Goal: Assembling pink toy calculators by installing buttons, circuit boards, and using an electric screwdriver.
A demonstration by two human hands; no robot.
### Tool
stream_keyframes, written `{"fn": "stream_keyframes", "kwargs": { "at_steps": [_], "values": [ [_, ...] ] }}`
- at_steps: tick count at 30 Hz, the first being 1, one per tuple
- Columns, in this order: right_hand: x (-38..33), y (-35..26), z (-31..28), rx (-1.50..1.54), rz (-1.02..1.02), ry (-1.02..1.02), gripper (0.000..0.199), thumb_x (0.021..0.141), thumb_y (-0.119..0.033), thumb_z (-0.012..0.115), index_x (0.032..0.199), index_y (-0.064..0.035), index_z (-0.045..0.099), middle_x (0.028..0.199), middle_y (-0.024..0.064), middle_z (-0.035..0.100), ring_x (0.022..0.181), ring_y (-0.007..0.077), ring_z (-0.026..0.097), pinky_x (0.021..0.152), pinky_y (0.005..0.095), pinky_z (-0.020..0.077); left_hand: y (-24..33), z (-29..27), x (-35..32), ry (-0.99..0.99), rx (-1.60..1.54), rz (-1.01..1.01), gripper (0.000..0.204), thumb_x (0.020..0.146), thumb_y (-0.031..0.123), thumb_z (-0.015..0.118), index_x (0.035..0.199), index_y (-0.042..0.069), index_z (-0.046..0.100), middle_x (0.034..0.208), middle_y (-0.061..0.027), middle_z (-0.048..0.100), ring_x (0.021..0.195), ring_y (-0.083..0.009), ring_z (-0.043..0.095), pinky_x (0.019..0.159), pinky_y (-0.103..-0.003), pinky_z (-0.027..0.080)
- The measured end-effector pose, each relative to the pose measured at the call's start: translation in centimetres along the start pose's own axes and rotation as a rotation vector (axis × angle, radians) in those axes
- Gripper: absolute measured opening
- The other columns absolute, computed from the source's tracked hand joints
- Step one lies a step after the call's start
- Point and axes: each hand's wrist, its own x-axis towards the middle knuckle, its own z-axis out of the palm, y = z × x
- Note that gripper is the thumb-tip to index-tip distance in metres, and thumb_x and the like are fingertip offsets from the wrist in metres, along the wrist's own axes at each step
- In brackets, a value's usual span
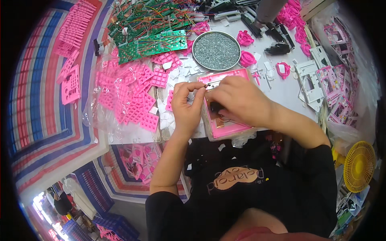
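Note:
In front of me on the table lies a pink plastic casing (230,131), its open inside facing up. My left hand (188,103) is at its upper left edge, with thumb and forefinger pinched on a small dark piece (206,85) too small to name. My right hand (245,100) reaches over the casing from the right with its fingers curled down. What those fingers hold, if anything, is hidden beneath the hand. A black part (216,107) and thin dark wires show inside the casing below the right hand.
A round tin of small screws (216,50) stands beyond the casing. Pink keypads (136,94) and green circuit boards (152,46) with wires are heaped at left. Pink rings (245,38), black parts (277,49) and white frames (309,78) lie right, near a yellow fan (359,166).

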Motion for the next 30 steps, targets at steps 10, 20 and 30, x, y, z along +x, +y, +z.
{"fn": "stream_keyframes", "kwargs": {
  "at_steps": [10,20,30],
  "values": [
    [-3.4,4.1,0.8,0.244,0.013,0.069,0.051,0.072,-0.017,0.084,0.117,-0.0064,0.064,0.115,0.0121,0.063,0.107,0.0333,0.057,0.092,0.0432,0.0497,1.2,-1.9,1.9,-0.355,0.184,0.153,0.009,0.081,0.01,0.076,0.089,0.009,0.071,0.087,-0.0032,0.07,0.088,-0.024,0.061,0.083,-0.038,0.044],
    [-2.9,4.2,0.8,0.26,0.006,0.065,0.047,0.074,-0.017,0.081,0.117,-0.0113,0.064,0.11,0.0079,0.061,0.105,0.0314,0.056,0.091,0.0431,0.0479,2.7,-2.1,5.5,-0.663,0.403,0.521,0.017,0.075,0.008,0.079,0.09,0.01,0.071,0.089,-0.0011,0.071,0.083,-0.0222,0.062,0.084,-0.039,0.043],
    [-2.6,2.3,0.4,0.029,-0.059,0.044,0.033,0.08,-0.014,0.071,0.113,-0.012,0.065,0.111,0.0071,0.062,0.105,0.0317,0.056,0.089,0.0425,0.0499,3.9,-2.9,1.9,-0.547,0.518,0.454,0.02,0.081,0.01,0.076,0.101,0.009,0.074,0.092,-0.0042,0.073,0.08,-0.0226,0.064,0.083,-0.039,0.046]
  ]
}}
